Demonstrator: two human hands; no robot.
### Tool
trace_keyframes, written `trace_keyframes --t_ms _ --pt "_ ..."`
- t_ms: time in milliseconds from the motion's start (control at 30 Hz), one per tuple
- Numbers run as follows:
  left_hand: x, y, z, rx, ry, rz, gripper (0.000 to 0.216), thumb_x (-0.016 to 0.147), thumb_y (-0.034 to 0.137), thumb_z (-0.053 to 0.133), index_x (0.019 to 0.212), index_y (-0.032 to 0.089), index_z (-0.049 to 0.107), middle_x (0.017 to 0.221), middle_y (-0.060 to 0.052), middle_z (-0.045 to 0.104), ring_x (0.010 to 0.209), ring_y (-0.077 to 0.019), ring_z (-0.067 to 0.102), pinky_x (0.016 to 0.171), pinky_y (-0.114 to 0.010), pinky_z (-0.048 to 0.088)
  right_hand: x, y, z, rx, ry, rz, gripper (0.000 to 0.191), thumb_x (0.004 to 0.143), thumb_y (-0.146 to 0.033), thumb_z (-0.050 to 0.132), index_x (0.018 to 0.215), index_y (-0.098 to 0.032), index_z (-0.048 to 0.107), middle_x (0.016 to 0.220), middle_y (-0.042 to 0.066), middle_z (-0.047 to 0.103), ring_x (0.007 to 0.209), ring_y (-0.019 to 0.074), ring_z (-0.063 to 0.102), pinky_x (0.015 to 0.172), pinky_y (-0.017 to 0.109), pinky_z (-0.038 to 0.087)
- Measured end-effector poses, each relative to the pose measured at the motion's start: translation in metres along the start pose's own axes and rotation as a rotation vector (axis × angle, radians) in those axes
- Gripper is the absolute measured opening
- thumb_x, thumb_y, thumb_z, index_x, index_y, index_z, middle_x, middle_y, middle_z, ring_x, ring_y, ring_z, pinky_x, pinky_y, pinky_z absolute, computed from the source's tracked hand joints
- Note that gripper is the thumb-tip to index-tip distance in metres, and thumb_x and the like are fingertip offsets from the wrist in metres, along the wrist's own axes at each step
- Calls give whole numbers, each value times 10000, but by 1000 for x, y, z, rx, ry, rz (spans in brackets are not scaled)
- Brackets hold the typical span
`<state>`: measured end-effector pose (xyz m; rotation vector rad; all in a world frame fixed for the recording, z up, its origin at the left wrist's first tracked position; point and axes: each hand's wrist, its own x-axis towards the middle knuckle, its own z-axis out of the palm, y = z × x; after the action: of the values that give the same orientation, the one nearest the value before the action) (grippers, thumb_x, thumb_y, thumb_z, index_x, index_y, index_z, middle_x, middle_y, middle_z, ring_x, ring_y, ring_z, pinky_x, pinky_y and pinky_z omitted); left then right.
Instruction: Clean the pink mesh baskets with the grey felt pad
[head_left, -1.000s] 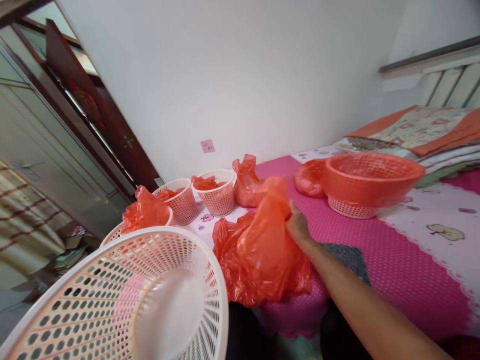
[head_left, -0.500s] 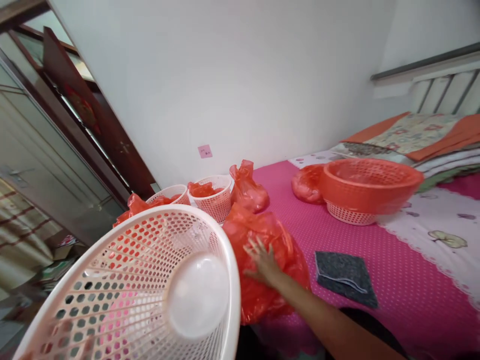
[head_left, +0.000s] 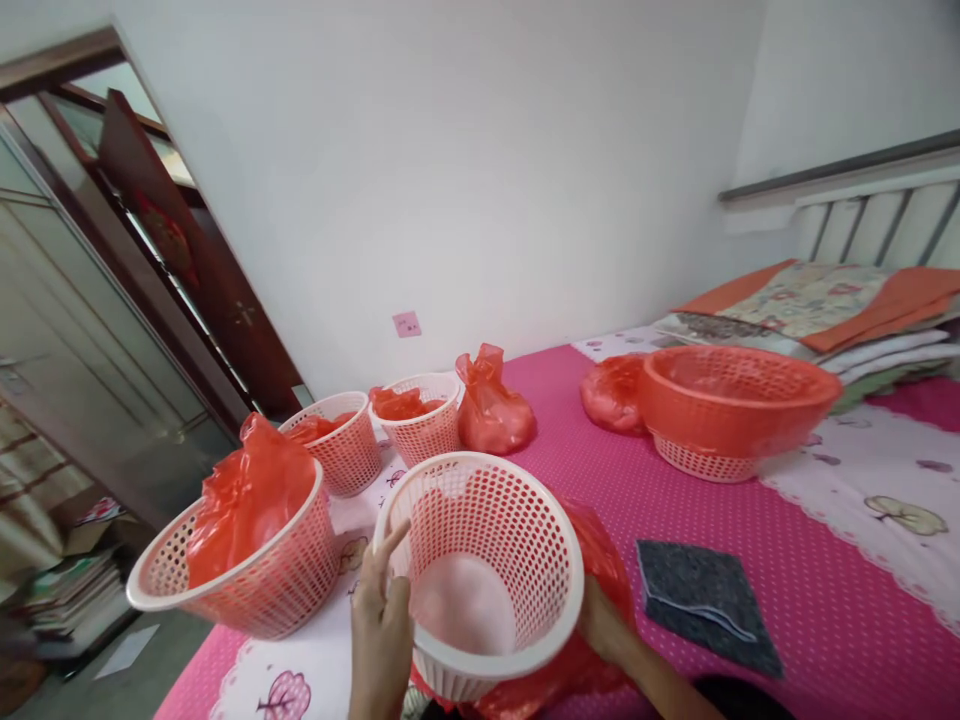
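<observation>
A white plastic basket (head_left: 463, 600) with perforated sides stands in front of me, its opening toward me and its inside bare. My left hand (head_left: 381, 615) is at its left rim, fingers apart and partly stretched across the edge. On the other side, my right hand (head_left: 600, 620) reaches behind the basket's right wall, against a crumpled red plastic bag (head_left: 604, 545). The basket hides the right fingers. Red plastic also shows below the basket, and I cannot tell whether it lies under or around the base.
Left, a white basket (head_left: 300, 590) holds a red bag. Two more baskets, one a white basket (head_left: 427, 435), and a tied red bag (head_left: 495, 410) stand by the wall. Right are a red-covered basket (head_left: 739, 410), a grey folded cloth (head_left: 709, 605) and folded bedding (head_left: 817, 300).
The white basket has come down and right, from close at my left to in front of the red bag. My right hand has moved from the bag's top to behind the basket's right side.
</observation>
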<state>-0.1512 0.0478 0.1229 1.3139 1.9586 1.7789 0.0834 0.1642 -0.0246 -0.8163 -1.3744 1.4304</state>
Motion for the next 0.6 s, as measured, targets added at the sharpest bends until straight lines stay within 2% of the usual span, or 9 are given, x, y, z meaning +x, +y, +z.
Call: trace_keyframes --t_ms 67,167,233,300,367,433,500,533,600 --pt "4 -8 11 2 -28 11 515 868 240 565 1338 229 776 1599 -106 643 1609 -341 428 1367 -597 219 1 1 -24 -66 8 15 207 799 -517 808 867 -324 836 933 63 846 1026 386 782 1022 586 580" --pt "11 -13 19 -3 -21 47 541 879 235 548 1379 248 757 1610 -86 638 1589 -326 460 1365 -592 230 16 -7 -56 -179 70 -19 284 826 -535 731 861 -263 809 949 93 849 946 354 800 950 537 612" --pt "17 -16 22 -27 -14 71 507 915 289 545 1373 242 759 1607 -95 640 1574 -335 481 1355 -610 250 40 -17 -70 -297 135 -90 353 829 -571 660 878 -246 787 935 114 848 906 344 808 872 497 638" --pt "20 -20 24 -52 -6 82 473 969 387 536 1359 239 761 1586 -105 658 1569 -347 487 1348 -633 260 75 -30 -75 -442 203 -190 378 864 -558 575 933 -241 770 961 131 850 909 332 815 842 468 647" --pt "18 -24 26 -62 12 78 476 1002 485 534 1347 244 757 1572 -109 670 1563 -356 494 1340 -646 278 119 -44 -68 -568 224 -284 347 901 -478 534 1007 -236 758 1035 136 847 949 312 813 885 461 642" --pt "13 -30 27 -63 41 65 482 1019 536 524 1343 257 746 1571 -101 670 1553 -351 510 1338 -634 297 171 -59 -53 -621 210 -322 343 909 -358 563 1173 -230 740 1177 130 824 975 278 802 936 455 632" --pt "7 -37 26 -59 66 39 473 1039 545 495 1326 266 745 1550 -92 687 1536 -344 531 1347 -616 289 224 -75 -32 -691 186 -351 462 896 -260 624 1354 -223 679 1301 140 777 948 255 794 956 459 628" --pt "4 -40 26 -53 78 20 466 1048 542 480 1312 267 748 1528 -89 702 1533 -343 535 1356 -613 269 250 -83 -20 -729 172 -369 554 884 -228 664 1436 -216 631 1412 160 719 1025 264 786 995 463 617" --pt "-1 -47 22 -27 103 -25 450 1051 538 483 1274 265 762 1474 -84 735 1543 -355 520 1370 -616 228 298 -100 2 -809 135 -399 714 860 -194 747 1544 -185 541 1620 210 544 1311 324 689 1091 477 574"
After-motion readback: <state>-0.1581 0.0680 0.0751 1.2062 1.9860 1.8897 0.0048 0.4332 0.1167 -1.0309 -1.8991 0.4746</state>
